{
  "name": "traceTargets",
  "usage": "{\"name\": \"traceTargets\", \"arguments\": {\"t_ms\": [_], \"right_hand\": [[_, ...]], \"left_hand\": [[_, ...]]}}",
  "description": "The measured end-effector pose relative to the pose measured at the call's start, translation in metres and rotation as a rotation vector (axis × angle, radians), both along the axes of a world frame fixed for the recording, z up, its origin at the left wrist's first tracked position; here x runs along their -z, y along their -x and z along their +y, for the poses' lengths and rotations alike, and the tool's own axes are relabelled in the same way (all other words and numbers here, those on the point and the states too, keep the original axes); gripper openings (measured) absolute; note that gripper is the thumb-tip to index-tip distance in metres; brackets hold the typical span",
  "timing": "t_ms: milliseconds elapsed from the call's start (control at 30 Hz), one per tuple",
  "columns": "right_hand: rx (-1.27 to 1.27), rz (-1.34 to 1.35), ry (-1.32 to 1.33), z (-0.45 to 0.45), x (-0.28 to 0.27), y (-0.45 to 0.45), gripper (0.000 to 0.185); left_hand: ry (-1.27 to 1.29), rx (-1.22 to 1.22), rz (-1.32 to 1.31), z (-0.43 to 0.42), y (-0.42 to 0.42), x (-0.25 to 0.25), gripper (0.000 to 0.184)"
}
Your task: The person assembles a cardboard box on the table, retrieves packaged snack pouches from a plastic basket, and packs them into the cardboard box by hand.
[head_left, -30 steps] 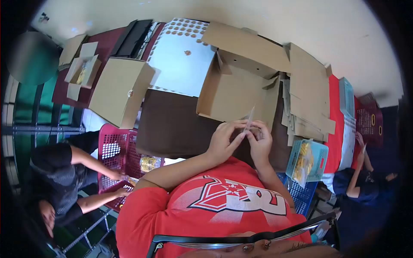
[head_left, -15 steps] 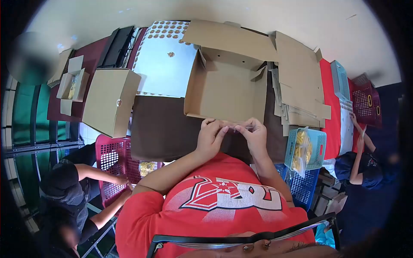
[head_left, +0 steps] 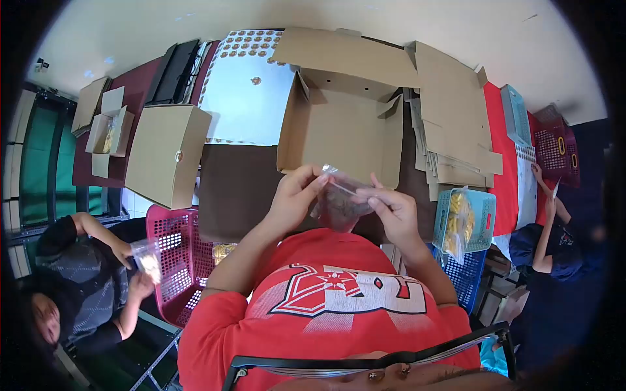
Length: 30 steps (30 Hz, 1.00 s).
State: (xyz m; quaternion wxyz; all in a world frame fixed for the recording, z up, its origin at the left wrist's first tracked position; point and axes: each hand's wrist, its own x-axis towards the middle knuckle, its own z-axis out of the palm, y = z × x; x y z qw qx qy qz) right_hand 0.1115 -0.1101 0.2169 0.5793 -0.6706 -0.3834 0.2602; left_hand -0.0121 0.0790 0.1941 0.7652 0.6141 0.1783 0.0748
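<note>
A clear plastic zip bag (head_left: 342,203) hangs between my two hands in front of my chest, and no contents can be made out in it. My left hand (head_left: 297,197) pinches its upper left corner between thumb and fingers. At the upper right edge, my right hand (head_left: 393,212) grips the same bag with thumb and fingertips. Just beyond the hands stands an open cardboard box (head_left: 345,133) with its lid folded back and its visible inside bare.
Left lie a sticker sheet (head_left: 244,107), a closed box (head_left: 156,153) and a pink basket (head_left: 175,260), where a co-worker holds a filled bag (head_left: 149,266). Right are stacked flat cardboard (head_left: 453,111) and a teal basket (head_left: 481,225) of yellow-filled bags. Another co-worker (head_left: 541,244) works far right.
My hands have moved slightly apart, with the left one higher, and the plastic bag now shows spread between them. The co-worker on the left has lifted a filled bag beside the pink basket.
</note>
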Motion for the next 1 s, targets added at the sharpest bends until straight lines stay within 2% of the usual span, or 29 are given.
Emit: {"name": "traceTargets", "arguments": {"t_ms": [33,67,100,133,167,233,267,300,333,467,600,667,700,767,833,900,933,1000], "right_hand": [[0.065,0.078,0.005,0.002,0.003,-0.001,0.020],[0.185,0.264,0.031,0.005,0.005,0.003,0.021],[0.183,0.261,0.034,0.011,0.007,0.006,0.021],[0.270,0.241,-0.050,0.017,0.009,0.007,0.021],[0.358,0.220,-0.139,0.021,0.013,0.005,0.021],[0.352,0.140,-0.108,0.021,0.016,0.003,0.023],[0.314,0.125,-0.106,0.023,0.012,0.005,0.024],[0.277,0.111,-0.105,0.024,0.009,0.007,0.026],[0.208,0.256,-0.139,0.023,0.010,0.009,0.032],[0.136,0.245,-0.218,0.024,0.019,0.012,0.038],[0.130,0.192,-0.064,0.023,0.026,0.008,0.046],[0.109,-0.049,-0.059,0.024,0.038,-0.001,0.048],[0.107,-0.050,-0.059,0.024,0.036,-0.001,0.048],[0.397,-0.283,-0.015,0.028,0.032,0.003,0.051],[0.498,-0.172,-0.045,0.031,0.036,0.005,0.058],[0.367,0.170,0.023,0.027,0.043,0.008,0.065],[0.287,0.238,0.037,0.027,0.041,0.010,0.064],[0.240,0.156,0.036,0.029,0.048,0.012,0.065]], "left_hand": [[0.000,0.000,-0.002,0.003,-0.007,0.001,0.013],[-0.248,-0.170,-0.094,0.002,-0.014,0.000,0.012],[-0.494,-0.342,-0.183,-0.001,-0.018,-0.001,0.015],[-0.768,-0.425,-0.093,-0.006,-0.016,-0.004,0.030],[-0.767,-0.426,-0.098,-0.014,-0.014,-0.006,0.030],[-0.877,-0.334,-0.217,-0.029,-0.011,-0.011,0.048],[-0.782,-0.101,-0.226,-0.032,-0.009,-0.013,0.055],[-0.869,-0.024,-0.207,-0.037,-0.009,-0.009,0.060],[-0.782,-0.041,-0.204,-0.042,-0.011,-0.008,0.056],[-0.530,-0.112,-0.243,-0.043,-0.016,0.003,0.047],[-0.535,-0.157,-0.277,-0.037,-0.015,0.008,0.034],[-0.034,-0.161,-0.057,-0.038,-0.009,0.002,0.026],[-0.034,-0.163,-0.058,-0.039,-0.011,0.003,0.026],[0.033,-0.303,-0.264,-0.037,-0.016,0.010,0.028],[-0.019,-0.342,-0.235,-0.032,-0.021,0.009,0.031],[0.331,-0.373,-0.246,-0.032,-0.025,0.003,0.034],[0.409,-0.390,-0.300,-0.033,-0.031,0.005,0.036],[0.461,-0.390,-0.295,-0.033,-0.033,0.003,0.034]]}}
